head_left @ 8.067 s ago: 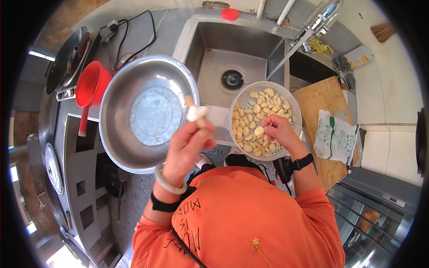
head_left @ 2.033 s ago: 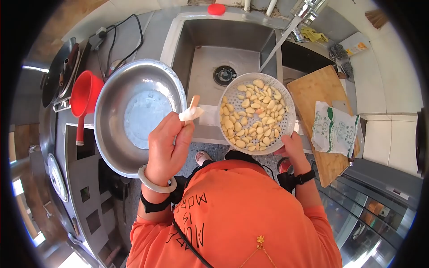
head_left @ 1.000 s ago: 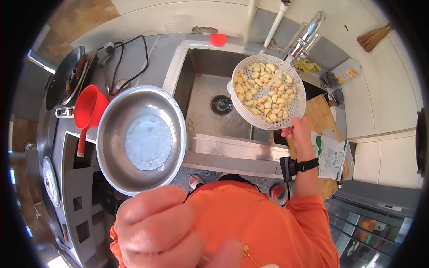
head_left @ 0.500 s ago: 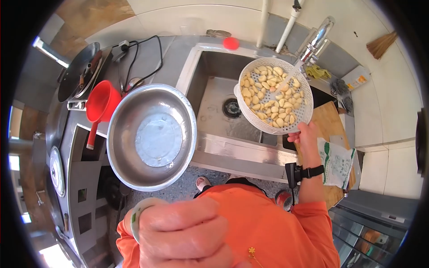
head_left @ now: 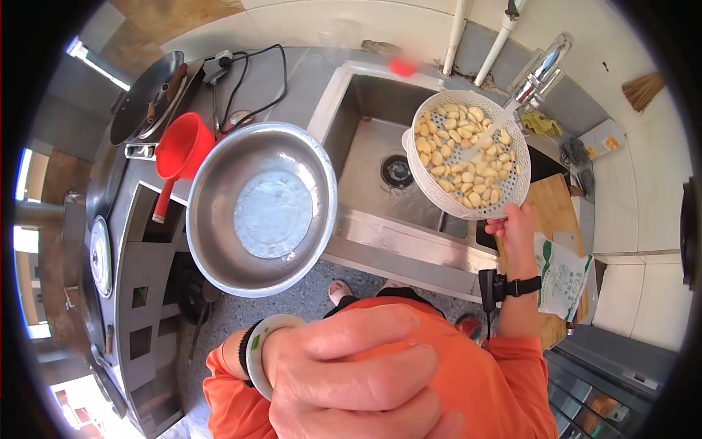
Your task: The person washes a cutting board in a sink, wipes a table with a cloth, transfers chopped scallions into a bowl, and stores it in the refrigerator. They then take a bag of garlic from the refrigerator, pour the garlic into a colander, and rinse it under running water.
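Note:
My right hand [head_left: 515,223] grips the near edge of a white perforated colander [head_left: 418,164] and holds it over the sink. Peeled garlic cloves [head_left: 468,186] lie spread over the colander's bottom. Water runs onto them from the chrome faucet [head_left: 537,86]. Close to the camera, my left hand [head_left: 358,373] is raised in front of my orange top with its fingers curled; what they hold, if anything, is hidden. A wide steel basin [head_left: 201,219] sits at the counter's edge, left of the sink.
The steel sink [head_left: 351,157] has a drain [head_left: 396,172] left of the colander. A red dipper [head_left: 175,150] stands beside the basin, near a wok [head_left: 135,110] and a black cord [head_left: 284,73]. To the right are a wooden cutting board [head_left: 559,205] and a plastic bag [head_left: 563,282].
The view has shifted, moving the basin and sink right and slightly up in the picture. My left hand appears farther right, with its wrist more exposed. My right hand keeps its grip under running water.

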The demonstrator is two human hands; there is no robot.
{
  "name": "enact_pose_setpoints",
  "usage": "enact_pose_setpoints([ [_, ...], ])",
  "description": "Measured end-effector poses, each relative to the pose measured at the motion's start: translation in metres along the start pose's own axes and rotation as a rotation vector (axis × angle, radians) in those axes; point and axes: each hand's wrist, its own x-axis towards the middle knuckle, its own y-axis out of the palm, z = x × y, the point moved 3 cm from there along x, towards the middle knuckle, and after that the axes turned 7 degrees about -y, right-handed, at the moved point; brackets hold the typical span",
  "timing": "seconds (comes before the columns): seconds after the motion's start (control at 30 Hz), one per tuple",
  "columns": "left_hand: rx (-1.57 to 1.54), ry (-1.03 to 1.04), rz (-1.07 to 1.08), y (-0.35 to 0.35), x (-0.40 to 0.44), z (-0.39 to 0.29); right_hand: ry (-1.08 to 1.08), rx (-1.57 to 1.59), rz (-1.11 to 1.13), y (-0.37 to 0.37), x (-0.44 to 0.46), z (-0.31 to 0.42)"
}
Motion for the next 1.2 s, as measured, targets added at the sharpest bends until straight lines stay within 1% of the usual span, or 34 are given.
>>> enact_pose_setpoints([
  [0.07,0.037,0.217,-0.047,0.006,-0.005,-0.001,0.000,-0.002,-0.002,0.002,0.002,0.000],
  [0.1,0.013,0.078,-0.090,0.008,-0.006,-0.003,-0.015,-0.021,-0.002,0.004,0.003,0.003],
  [0.17,-0.025,-0.065,-0.130,0.010,-0.005,-0.010,-0.024,-0.042,-0.014,0.006,0.007,0.006],
  [0.23,0.094,-0.274,0.100,0.013,0.006,-0.014,-0.053,-0.047,-0.037,0.011,0.016,0.011],
  [0.27,0.091,-0.272,0.101,0.016,0.006,-0.015,-0.104,-0.100,-0.048,0.013,0.020,0.012],
  [0.37,0.077,-0.297,0.079,0.022,0.009,-0.013,-0.134,-0.143,-0.021,0.019,0.031,0.018],
  [0.47,0.080,-0.312,0.099,0.025,0.009,-0.010,-0.107,-0.148,-0.016,0.023,0.041,0.019],
  [0.57,0.105,-0.306,0.034,0.023,0.004,-0.011,-0.116,-0.141,0.021,0.029,0.043,0.018],
  [0.63,0.212,-0.384,0.115,0.022,0.010,-0.014,-0.130,-0.138,0.030,0.028,0.046,0.015],
  [0.73,0.204,-0.417,0.069,0.024,0.008,-0.014,-0.100,-0.147,0.030,0.028,0.047,0.009],
  [0.77,0.206,-0.417,0.069,0.020,0.004,-0.001,-0.084,-0.141,0.032,0.028,0.046,0.009],
  [0.8,0.094,-0.135,0.086,0.015,-0.001,0.014,-0.069,-0.134,0.033,0.029,0.046,0.009],
  [0.87,-0.017,0.148,0.103,0.015,-0.010,0.013,-0.077,-0.127,0.033,0.027,0.046,0.004],
  [0.93,0.028,-0.140,-0.095,0.016,-0.013,0.007,-0.085,-0.118,0.029,0.026,0.045,0.001],
  [1.0,0.139,-0.149,-0.069,0.015,-0.024,0.027,-0.081,-0.139,0.060,0.020,0.041,0.001],
  [1.03,0.222,-0.336,-0.073,0.015,-0.033,0.041,-0.092,-0.140,0.041,0.014,0.036,0.005],
  [1.07,0.230,-0.452,-0.039,0.011,-0.043,0.055,-0.087,-0.118,0.044,0.013,0.031,0.008],
  [1.13,0.054,-0.799,-0.077,0.012,-0.070,0.073,-0.077,-0.117,0.074,0.011,0.028,0.006],
  [1.17,0.047,-0.800,-0.070,0.018,-0.077,0.077,-0.072,-0.117,0.067,0.008,0.025,0.006],
  [1.2,-0.159,-1.050,-0.238,0.023,-0.090,0.088,-0.059,-0.111,0.076,0.006,0.019,0.009],
])
